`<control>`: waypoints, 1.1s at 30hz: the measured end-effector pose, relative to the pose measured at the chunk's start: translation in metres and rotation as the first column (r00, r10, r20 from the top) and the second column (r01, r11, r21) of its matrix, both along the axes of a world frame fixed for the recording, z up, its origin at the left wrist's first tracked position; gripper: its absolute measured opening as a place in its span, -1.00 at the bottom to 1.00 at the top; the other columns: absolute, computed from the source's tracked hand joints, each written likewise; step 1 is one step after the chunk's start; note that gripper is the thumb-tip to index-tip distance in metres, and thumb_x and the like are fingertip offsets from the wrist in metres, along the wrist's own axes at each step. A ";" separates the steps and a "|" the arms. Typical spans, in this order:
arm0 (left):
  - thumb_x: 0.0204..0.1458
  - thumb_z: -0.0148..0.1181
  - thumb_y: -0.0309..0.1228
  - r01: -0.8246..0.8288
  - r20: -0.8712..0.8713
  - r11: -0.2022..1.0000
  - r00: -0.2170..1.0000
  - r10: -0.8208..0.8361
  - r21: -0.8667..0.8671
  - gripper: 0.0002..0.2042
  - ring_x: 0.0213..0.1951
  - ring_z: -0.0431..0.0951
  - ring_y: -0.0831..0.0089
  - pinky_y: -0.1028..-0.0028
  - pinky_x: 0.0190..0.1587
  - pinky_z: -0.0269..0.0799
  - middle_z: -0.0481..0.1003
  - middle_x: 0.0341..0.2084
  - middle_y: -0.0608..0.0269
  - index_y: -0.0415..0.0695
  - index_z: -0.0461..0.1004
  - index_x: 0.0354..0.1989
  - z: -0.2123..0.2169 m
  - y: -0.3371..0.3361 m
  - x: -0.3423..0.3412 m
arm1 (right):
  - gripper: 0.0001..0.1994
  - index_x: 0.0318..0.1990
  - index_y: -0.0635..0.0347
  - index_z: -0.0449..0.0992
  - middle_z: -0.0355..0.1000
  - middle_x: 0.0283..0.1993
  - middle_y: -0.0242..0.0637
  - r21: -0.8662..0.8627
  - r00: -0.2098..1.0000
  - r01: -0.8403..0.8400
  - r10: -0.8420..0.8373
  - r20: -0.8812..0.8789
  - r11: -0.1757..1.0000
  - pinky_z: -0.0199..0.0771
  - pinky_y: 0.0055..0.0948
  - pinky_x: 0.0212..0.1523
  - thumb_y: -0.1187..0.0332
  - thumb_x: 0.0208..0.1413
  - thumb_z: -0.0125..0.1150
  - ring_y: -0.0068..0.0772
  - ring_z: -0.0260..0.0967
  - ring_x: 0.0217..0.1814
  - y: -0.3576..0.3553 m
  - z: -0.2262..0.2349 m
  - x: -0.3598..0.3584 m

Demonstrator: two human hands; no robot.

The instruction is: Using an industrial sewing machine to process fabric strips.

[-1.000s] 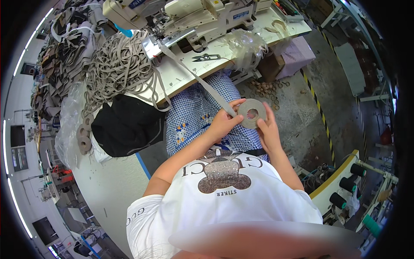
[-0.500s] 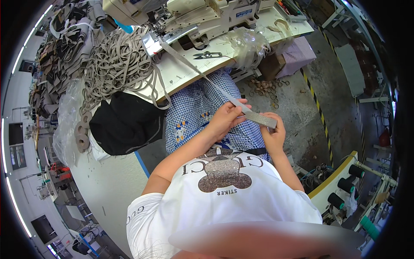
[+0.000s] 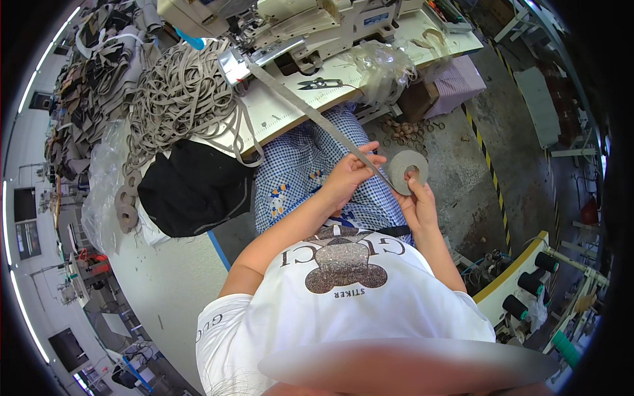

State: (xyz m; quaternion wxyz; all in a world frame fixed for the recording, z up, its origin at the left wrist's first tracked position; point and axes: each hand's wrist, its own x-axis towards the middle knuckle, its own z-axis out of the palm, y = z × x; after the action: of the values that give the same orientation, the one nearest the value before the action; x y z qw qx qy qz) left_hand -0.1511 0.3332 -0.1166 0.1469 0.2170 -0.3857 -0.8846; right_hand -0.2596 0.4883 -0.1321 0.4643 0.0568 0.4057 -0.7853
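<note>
Right of centre in the frame, the right hand point(image 3: 417, 201) holds a grey tape roll point(image 3: 407, 171) upright, its grip pinching the roll's rim and showing the hole. Half a second ago the roll lay flatter and edge-on between the hands. The left hand point(image 3: 347, 179) pinches the grey strap point(image 3: 310, 111) that runs taut from the roll up to the sewing machine point(image 3: 310, 26) at the top. Its fingers have stayed closed on the strap. Scissors point(image 3: 319, 83) lie on the table point(image 3: 290, 112), beside loose grey webbing point(image 3: 178, 99) at upper left.

blue label point(image 3: 384, 18) on sewing machine point(image 3: 330, 23)
</note>
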 end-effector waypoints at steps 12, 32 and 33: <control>0.08 -0.01 -0.34 0.068 0.280 0.998 0.957 -0.070 0.018 -0.81 -0.46 0.39 0.55 0.64 -0.37 0.31 0.41 -0.51 0.29 -0.23 0.37 -0.30 -0.038 -0.018 0.022 | -0.74 -0.15 0.13 0.36 0.37 -0.15 -0.32 0.034 0.948 0.290 -0.291 0.126 0.957 0.29 -0.26 -0.13 0.46 -0.05 0.09 -0.39 0.30 -0.09 0.013 -0.017 -0.073; 0.05 0.03 -0.30 0.077 0.038 0.989 0.996 -0.082 0.126 -0.76 -0.38 0.41 0.49 0.54 -0.26 0.37 0.43 -0.45 0.21 -0.24 0.34 -0.24 -0.033 -0.066 0.058 | -0.64 -0.21 0.38 0.29 0.38 -0.24 -0.05 -0.587 -0.712 0.701 -0.364 -0.600 -0.404 0.45 -0.36 -0.28 0.58 -0.28 0.14 -0.21 0.40 -0.31 0.381 0.299 -0.255; 0.04 0.04 -0.30 0.099 0.017 0.987 0.995 -0.102 0.124 -0.75 -0.36 0.42 0.46 0.52 -0.23 0.37 0.43 -0.42 0.18 -0.25 0.34 -0.24 -0.027 -0.060 0.054 | -0.58 -0.16 0.40 0.24 0.34 -0.20 0.01 -0.570 -0.747 0.603 -0.146 -0.649 -0.558 0.44 -0.33 -0.24 0.58 -0.30 0.14 -0.16 0.40 -0.30 0.400 0.306 -0.261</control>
State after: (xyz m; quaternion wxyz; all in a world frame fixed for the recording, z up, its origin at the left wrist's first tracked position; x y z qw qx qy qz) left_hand -0.0967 0.2734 -0.1435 0.0838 0.2164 -0.3427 -0.9103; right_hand -0.5207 0.8883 0.1739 -0.7379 0.1564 0.4523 -0.4758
